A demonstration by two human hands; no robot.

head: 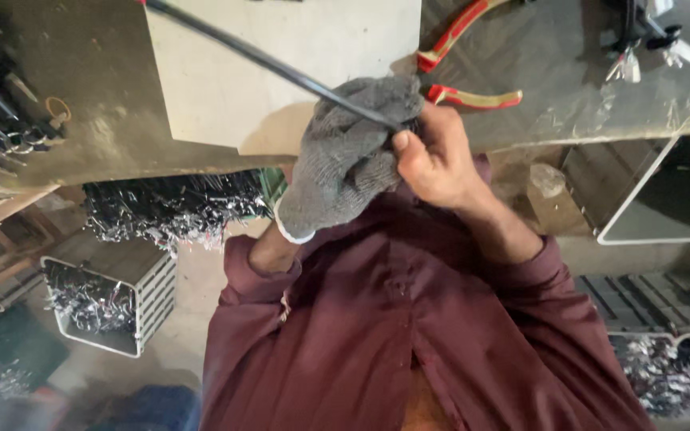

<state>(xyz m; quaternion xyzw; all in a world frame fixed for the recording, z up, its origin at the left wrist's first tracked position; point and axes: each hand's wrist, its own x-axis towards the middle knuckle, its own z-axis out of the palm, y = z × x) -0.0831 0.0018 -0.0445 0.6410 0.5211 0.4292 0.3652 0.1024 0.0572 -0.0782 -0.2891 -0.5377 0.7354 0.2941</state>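
Observation:
A thin black rod (257, 56) slants from the upper left down to both hands, above a pale board (297, 80) on the workbench. My left hand (345, 160), in a grey knitted glove, is wrapped around the rod's lower end. My right hand (437, 156) is bare and pressed against the glove, its thumb and fingers pinching the rod's tip. Both hands are held close in front of my maroon shirt (393, 335).
Red-handled pliers (465, 56) lie on the grey bench (569, 88) just beyond my right hand. A pile of shiny metal parts (169, 209) and a crate of them (97, 303) sit lower left. An open metal box (648, 191) stands at right.

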